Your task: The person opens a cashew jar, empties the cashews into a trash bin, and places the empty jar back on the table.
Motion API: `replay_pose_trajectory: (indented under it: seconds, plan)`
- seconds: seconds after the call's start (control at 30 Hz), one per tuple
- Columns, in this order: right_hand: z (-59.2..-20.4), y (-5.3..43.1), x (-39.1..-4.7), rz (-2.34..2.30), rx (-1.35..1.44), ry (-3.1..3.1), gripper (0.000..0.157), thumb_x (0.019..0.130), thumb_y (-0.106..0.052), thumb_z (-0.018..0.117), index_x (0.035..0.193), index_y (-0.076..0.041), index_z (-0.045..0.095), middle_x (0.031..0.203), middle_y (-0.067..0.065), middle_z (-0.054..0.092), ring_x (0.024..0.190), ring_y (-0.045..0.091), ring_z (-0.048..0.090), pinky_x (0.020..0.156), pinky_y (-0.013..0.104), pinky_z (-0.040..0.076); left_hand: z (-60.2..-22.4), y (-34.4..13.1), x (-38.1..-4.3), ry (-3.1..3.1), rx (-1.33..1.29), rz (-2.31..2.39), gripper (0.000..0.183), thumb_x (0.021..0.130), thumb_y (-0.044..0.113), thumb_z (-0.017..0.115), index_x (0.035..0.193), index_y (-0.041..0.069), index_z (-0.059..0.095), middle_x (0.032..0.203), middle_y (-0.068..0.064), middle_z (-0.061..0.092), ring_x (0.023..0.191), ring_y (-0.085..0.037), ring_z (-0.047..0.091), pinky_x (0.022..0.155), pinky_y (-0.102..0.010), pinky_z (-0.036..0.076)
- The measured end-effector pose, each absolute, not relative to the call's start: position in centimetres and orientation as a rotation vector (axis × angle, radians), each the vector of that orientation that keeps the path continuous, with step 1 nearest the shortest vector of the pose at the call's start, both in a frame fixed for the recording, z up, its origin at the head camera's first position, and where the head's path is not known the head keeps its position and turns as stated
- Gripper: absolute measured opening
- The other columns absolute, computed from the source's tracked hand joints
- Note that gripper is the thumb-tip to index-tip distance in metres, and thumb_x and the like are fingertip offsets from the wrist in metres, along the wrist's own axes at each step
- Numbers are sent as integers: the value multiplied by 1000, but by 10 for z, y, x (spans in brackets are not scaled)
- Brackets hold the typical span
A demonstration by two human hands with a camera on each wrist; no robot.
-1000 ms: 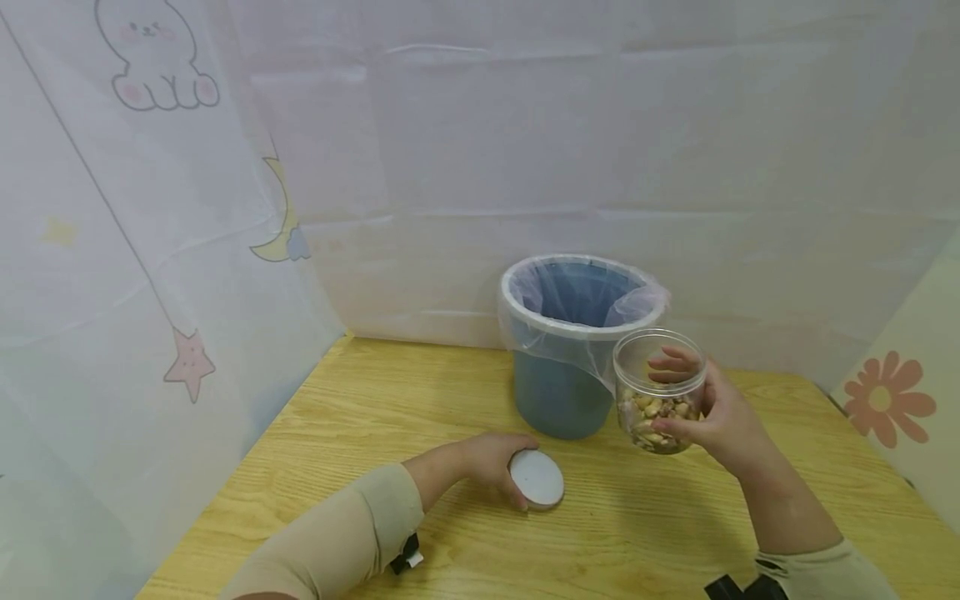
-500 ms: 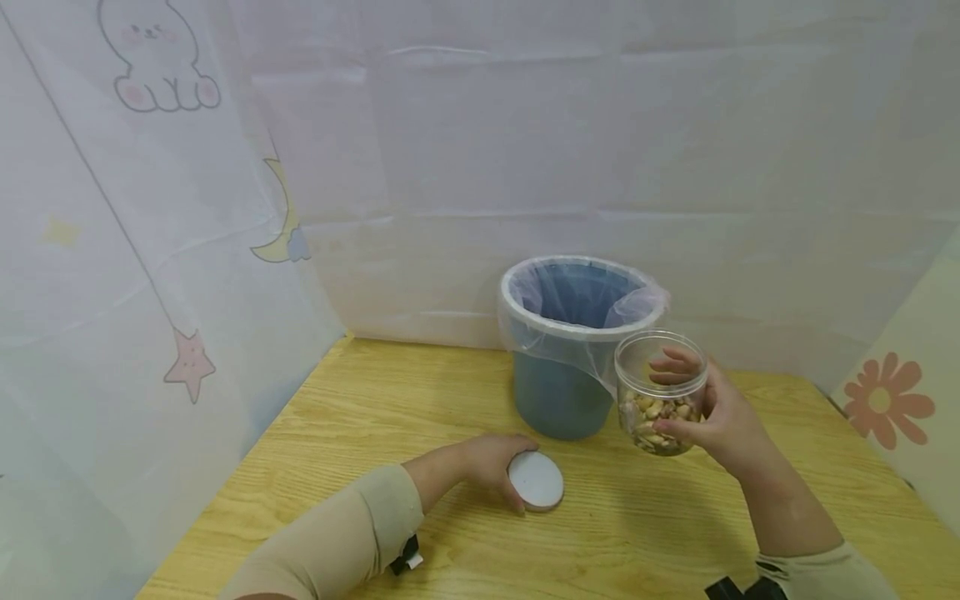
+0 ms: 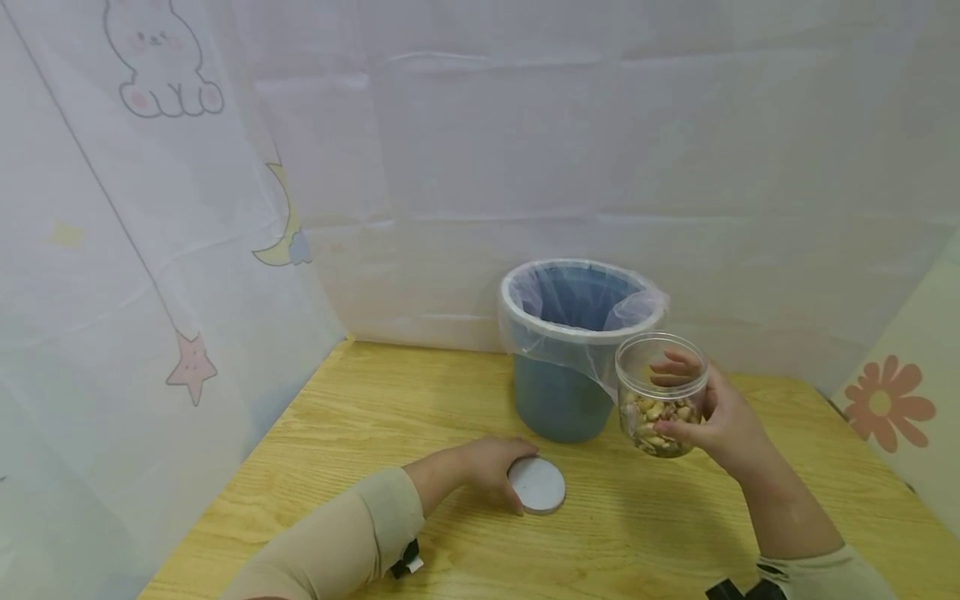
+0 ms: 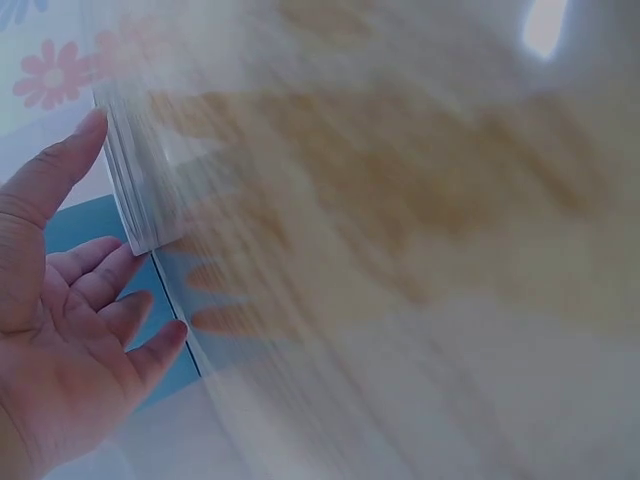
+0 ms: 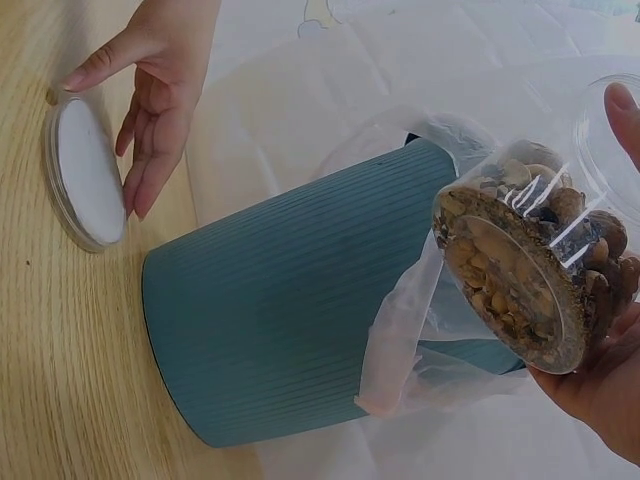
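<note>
My right hand [image 3: 723, 425] grips a clear plastic jar [image 3: 662, 396], thumb in front and fingers behind. The lidless jar is about half full of mixed nuts [image 5: 520, 270], with dark crumbs along its bottom. It is held up at the right side of the blue bin [image 3: 558, 392], leaning in the right wrist view. My left hand [image 3: 487, 471] lies on the table beside a round white lid [image 3: 538, 485], which rests flat with its white face up. Thumb and relaxed fingers spread around the lid's left edge, fingertips right at the rim.
The bin stands at the back of the wood-grain table [image 3: 420, 392], lined with a clear bag [image 3: 637, 308] folded over its white rim. Pale printed sheets [image 3: 450, 167] hang behind and on both sides. Black wrist devices [image 3: 407, 558] are strapped at the sleeves.
My left hand's thumb and fingers have eased slightly back from the lid, showing more of it. The right hand and jar hold nearly the same place. The head view has tilted a little.
</note>
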State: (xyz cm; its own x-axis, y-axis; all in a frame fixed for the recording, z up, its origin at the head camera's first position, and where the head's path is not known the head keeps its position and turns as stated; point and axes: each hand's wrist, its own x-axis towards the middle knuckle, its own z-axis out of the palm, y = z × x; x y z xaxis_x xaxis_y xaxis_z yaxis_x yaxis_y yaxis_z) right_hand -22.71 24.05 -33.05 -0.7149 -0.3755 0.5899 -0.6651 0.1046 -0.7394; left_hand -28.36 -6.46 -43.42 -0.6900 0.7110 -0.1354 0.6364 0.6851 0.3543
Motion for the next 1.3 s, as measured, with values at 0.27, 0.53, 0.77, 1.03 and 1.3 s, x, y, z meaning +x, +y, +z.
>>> replay_pose_trajectory:
  seconds: [0.27, 0.53, 0.77, 1.03, 1.3]
  plan:
    - [-327, 243, -227, 1619, 986, -2156, 82, 69, 23, 63, 139, 4, 25, 127, 6, 45, 114, 6, 47, 86, 11, 39, -426, -66, -284, 2615, 1109, 377, 84, 71, 41, 76, 138, 8, 38, 138, -3, 43, 126, -17, 40, 102, -25, 33]
    - [-328, 245, -229, 1657, 989, -2132, 81, 68, 24, 63, 138, 2, 27, 126, 2, 47, 114, 7, 48, 84, 13, 43, -413, -70, -290, 2568, 1138, 485, 81, 80, 41, 67, 143, 11, 28, 144, -3, 34, 132, -17, 30, 106, -31, 28]
    - [-331, 249, -231, 1679, 976, -2112, 81, 68, 24, 63, 138, 4, 27, 126, 9, 47, 113, 8, 49, 84, 13, 44, -379, -75, -286, 2633, 1189, 591, 77, 82, 42, 65, 144, 17, 27, 145, 0, 32, 133, -17, 29, 107, -32, 26]
    - [-331, 250, -231, 1689, 976, -2116, 81, 69, 24, 62, 139, 3, 26, 126, 7, 46, 113, 7, 48, 82, 13, 44, -351, -85, -283, 2623, 1175, 847, 74, 82, 40, 66, 143, 21, 29, 145, 3, 32, 133, -16, 28, 105, -36, 30]
    - [-329, 250, -230, 1723, 992, -2099, 81, 69, 25, 61, 139, 2, 26, 127, 7, 45, 114, 8, 48, 83, 14, 45, -333, -91, -283, 2631, 1289, 1159, 60, 84, 24, 66, 138, 14, 41, 138, -1, 42, 127, -15, 37, 99, -34, 38]
